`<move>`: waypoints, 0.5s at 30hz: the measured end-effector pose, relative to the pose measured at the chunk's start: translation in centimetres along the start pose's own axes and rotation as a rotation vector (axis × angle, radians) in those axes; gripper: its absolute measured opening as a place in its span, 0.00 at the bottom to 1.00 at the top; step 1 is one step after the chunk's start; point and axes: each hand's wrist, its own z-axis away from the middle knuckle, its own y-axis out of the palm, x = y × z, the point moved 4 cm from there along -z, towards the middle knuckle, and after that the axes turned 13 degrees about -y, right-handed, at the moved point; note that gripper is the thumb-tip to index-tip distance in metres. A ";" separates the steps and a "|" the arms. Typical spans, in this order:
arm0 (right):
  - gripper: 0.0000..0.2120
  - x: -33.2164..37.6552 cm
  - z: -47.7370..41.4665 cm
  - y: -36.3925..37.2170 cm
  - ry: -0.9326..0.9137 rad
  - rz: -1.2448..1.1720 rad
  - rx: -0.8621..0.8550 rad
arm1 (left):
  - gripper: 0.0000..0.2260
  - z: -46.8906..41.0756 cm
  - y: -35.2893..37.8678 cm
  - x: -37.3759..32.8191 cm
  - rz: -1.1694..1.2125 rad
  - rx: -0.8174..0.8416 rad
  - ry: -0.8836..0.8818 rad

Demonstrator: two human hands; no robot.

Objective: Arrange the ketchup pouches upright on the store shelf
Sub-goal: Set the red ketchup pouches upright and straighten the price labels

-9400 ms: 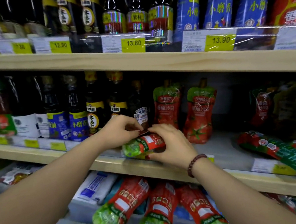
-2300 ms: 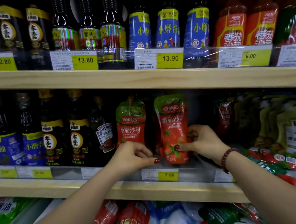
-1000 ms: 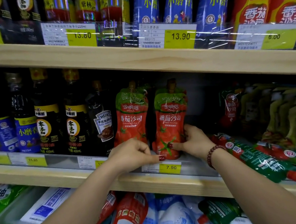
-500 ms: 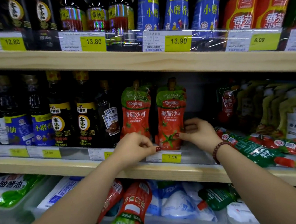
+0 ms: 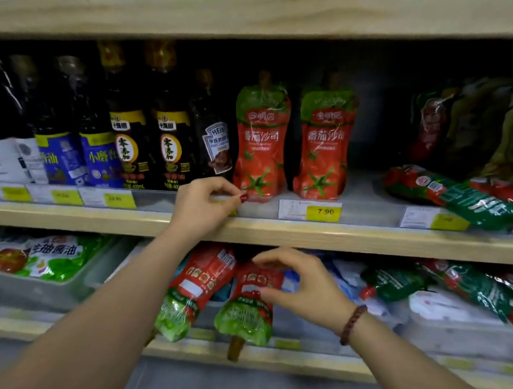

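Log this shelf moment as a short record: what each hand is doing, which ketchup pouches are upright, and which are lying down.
Left hand: curled at the middle shelf edge, by the left upright pouch
Right hand: grips a lying pouch on the lower shelf
Upright: left upright pouch, right upright pouch
Lying: second lower pouch; green-and-red pouches on middle shelf, right

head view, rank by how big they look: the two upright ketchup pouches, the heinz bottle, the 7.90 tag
1. Left pouch and right pouch: they look alike, so they tie.
2. Heinz bottle: about as tall, clearly narrower.
3. 7.90 tag: smallest.
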 end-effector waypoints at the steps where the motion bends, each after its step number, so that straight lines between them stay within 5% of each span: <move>1: 0.22 -0.8 0.7 1.1 0.033 -0.030 0.011 | 0.08 0.0 0.1 0.0 0.004 -0.014 0.001; 9: 0.51 -6.1 3.6 4.1 0.118 0.137 0.299 | 0.04 0.1 0.9 0.2 -0.096 -0.171 0.089; 12: 0.52 -6.0 3.5 4.8 0.013 0.217 0.392 | 0.04 0.0 1.0 0.3 -0.102 -0.184 0.106; 15: 0.39 -5.5 3.2 5.4 -0.069 0.330 0.325 | 0.05 0.0 1.1 0.3 -0.103 -0.207 0.130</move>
